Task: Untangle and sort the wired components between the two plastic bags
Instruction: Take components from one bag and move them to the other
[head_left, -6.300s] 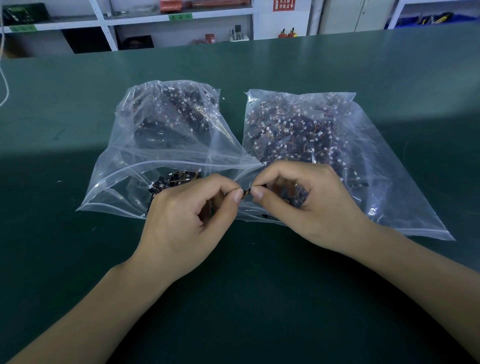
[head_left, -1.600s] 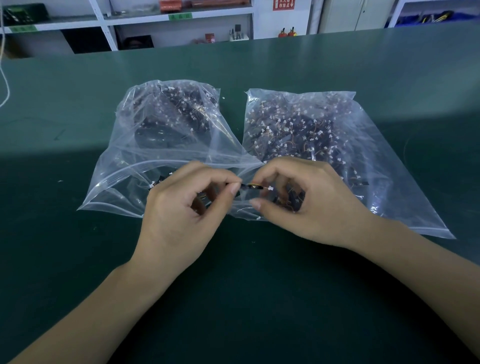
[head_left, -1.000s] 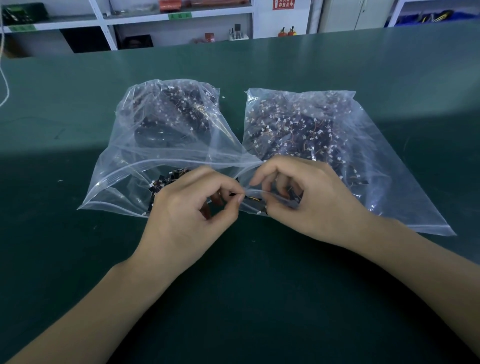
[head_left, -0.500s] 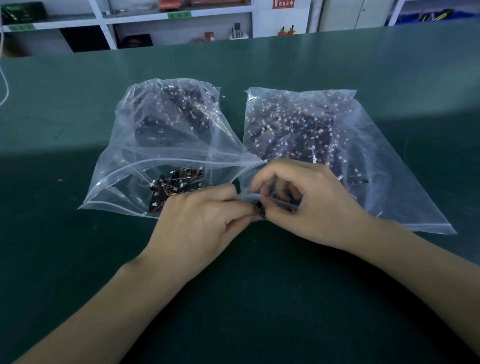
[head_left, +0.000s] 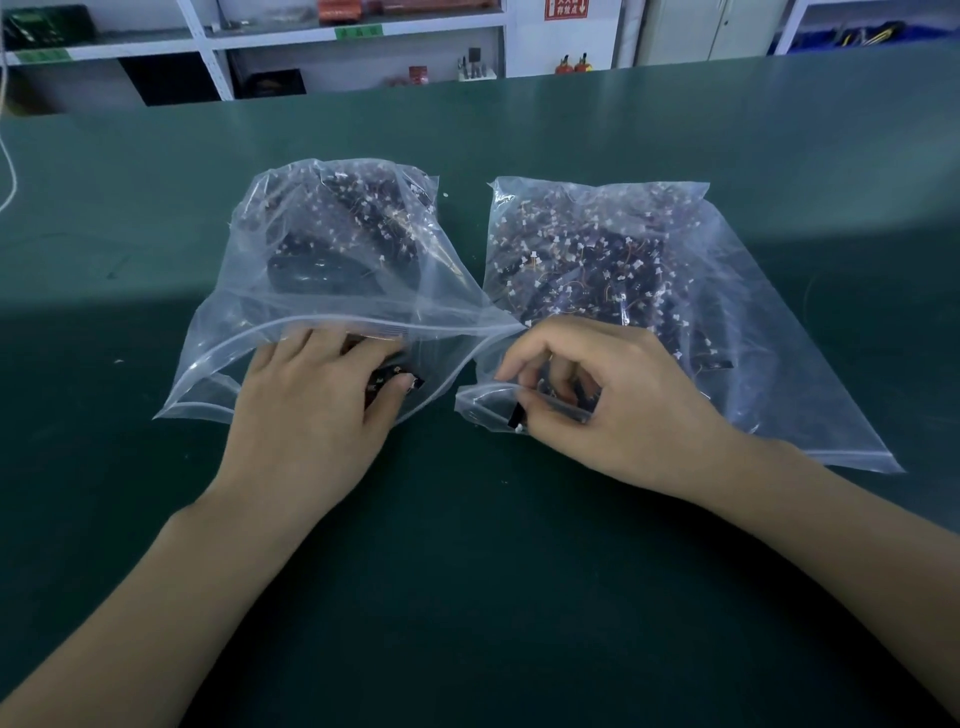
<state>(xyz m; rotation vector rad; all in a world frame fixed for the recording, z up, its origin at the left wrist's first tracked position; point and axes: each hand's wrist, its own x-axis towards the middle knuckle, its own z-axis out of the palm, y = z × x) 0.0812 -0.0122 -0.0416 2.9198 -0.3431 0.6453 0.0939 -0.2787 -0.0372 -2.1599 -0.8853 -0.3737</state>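
Two clear zip bags lie side by side on the green table, both filled with small black components on thin wires with white connectors. My left hand (head_left: 311, 415) lies with straight fingers inside the mouth of the left bag (head_left: 208, 358), over a small pile there; its thumb touches a loose black component (head_left: 415, 383). My right hand (head_left: 623, 410) is curled at the mouth of the right bag (head_left: 800, 395). Its thumb and fingers pinch a black wired component (head_left: 517, 418) with a white tip at the bag's edge. More pieces are hidden under the curled fingers.
The green table (head_left: 467, 597) stretches far to the back and both sides. White shelving (head_left: 358, 41) with boxes stands behind the far edge. A white cord (head_left: 9, 171) hangs at the far left.
My left hand has parted from the right and slid left into the left bag's mouth, fingers straightening. My right hand has stayed at the right bag's mouth, still pinching a component.
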